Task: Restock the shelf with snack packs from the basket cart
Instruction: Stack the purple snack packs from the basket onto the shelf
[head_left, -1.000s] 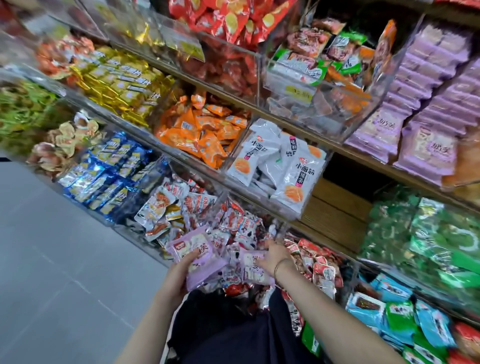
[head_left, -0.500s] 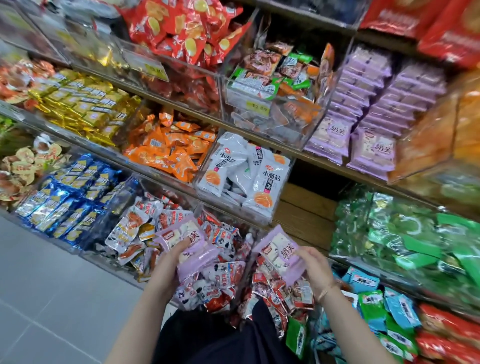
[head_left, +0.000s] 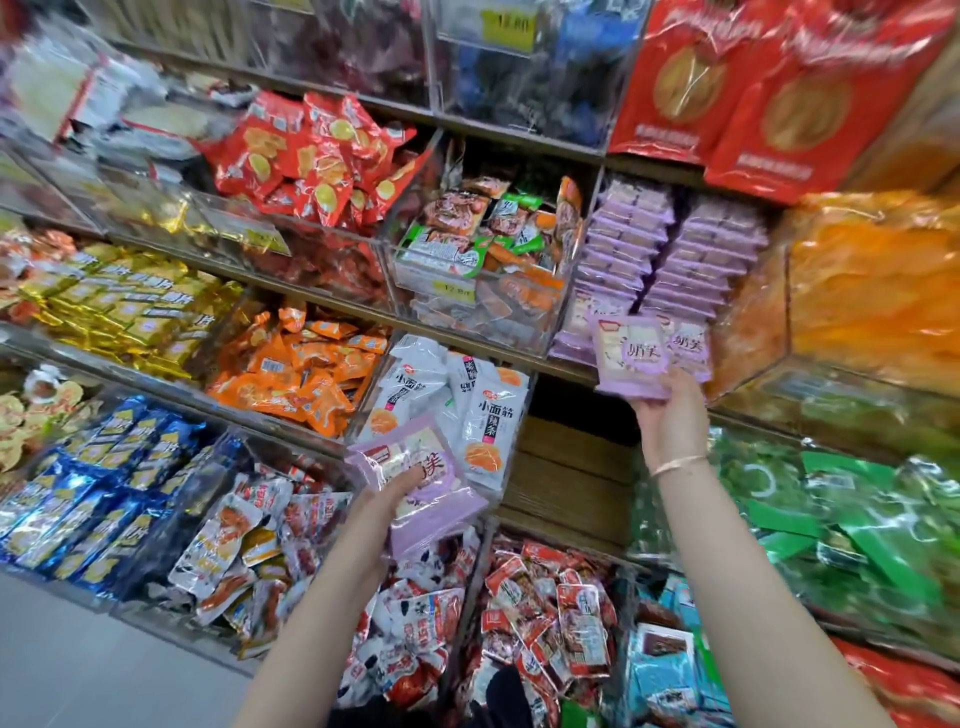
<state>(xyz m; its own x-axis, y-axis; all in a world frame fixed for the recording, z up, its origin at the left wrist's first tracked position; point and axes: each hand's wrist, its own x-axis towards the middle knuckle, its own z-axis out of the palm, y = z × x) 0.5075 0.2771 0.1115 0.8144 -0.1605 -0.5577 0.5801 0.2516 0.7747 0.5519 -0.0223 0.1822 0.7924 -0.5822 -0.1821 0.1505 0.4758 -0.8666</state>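
Purple snack pack (head_left: 631, 358) up at right-centre, gripped by the right hand (head_left: 670, 410) against the stacked purple packs (head_left: 670, 254); left hand (head_left: 387, 499) clutches more purple packs (head_left: 421, 478) at centre.

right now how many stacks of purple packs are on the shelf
2: a left stack and a right stack side by side, above the right hand. More may sit hidden behind.
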